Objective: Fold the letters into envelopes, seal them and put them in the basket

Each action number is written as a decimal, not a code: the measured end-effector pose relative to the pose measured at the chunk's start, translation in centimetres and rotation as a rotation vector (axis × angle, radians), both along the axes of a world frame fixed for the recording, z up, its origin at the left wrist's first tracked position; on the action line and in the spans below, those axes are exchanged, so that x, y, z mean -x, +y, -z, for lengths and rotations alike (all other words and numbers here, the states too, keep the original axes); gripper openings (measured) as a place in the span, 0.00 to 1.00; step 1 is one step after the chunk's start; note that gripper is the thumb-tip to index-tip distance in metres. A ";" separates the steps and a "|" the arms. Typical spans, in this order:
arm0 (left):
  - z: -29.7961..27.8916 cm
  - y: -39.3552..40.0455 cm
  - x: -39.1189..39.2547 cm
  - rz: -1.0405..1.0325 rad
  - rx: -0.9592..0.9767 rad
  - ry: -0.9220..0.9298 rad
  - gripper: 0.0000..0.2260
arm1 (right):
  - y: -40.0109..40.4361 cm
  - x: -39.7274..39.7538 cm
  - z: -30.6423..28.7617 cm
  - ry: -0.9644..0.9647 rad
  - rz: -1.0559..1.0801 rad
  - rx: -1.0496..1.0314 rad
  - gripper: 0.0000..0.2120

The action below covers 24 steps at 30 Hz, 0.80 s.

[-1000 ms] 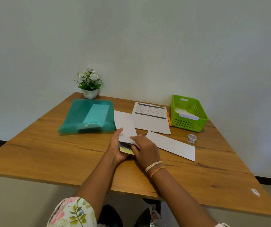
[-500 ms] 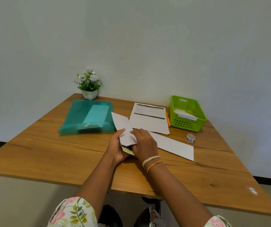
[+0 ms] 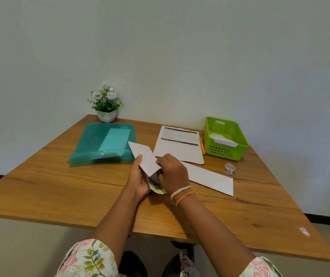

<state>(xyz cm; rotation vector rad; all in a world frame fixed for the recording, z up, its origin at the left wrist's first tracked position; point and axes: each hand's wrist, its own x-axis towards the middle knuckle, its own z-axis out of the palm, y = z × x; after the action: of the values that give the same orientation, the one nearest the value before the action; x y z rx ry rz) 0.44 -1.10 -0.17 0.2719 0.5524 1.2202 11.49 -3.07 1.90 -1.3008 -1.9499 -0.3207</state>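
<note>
My left hand (image 3: pixel 139 181) holds a white envelope (image 3: pixel 145 157), lifted and tilted off the table. A folded letter (image 3: pixel 156 183) with dark and yellow print sticks out of its near end, and my right hand (image 3: pixel 173 172) pinches it there. A second white envelope (image 3: pixel 210 179) lies flat to the right. A printed letter sheet (image 3: pixel 179 145) lies behind it. The green basket (image 3: pixel 227 151) at the back right has a white envelope inside. A tape roll (image 3: pixel 229 168) sits in front of the basket.
A teal plastic folder (image 3: pixel 104 142) lies at the back left of the wooden table (image 3: pixel 60 188). A small potted plant (image 3: pixel 106 105) stands behind it by the wall. An orange pen (image 3: pixel 202 145) lies between the sheet and the basket.
The envelope has risen off the table and tilted to the left. My right hand has moved up along it to the folded letter at its near end.
</note>
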 end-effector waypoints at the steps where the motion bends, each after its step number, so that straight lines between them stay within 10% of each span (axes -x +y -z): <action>1: 0.1 0.1 0.0 -0.004 -0.003 -0.001 0.23 | 0.0 0.2 0.0 0.021 0.021 -0.014 0.14; 12: -0.7 1.8 0.3 -0.013 0.050 0.085 0.24 | 0.3 -3.9 -0.4 0.476 -0.083 0.306 0.12; 18: -0.3 3.4 0.6 0.057 0.033 0.149 0.28 | 4.0 -10.4 0.8 -0.020 0.467 0.819 0.32; 24: -0.1 4.1 0.7 0.068 0.003 0.115 0.29 | 4.0 -12.0 -0.4 -0.185 0.478 0.938 0.38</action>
<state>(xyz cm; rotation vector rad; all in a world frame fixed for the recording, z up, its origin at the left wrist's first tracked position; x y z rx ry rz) -0.22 2.97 -0.08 0.3572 0.6394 1.1424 23.49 0.91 2.33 -2.4153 -1.9760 0.3203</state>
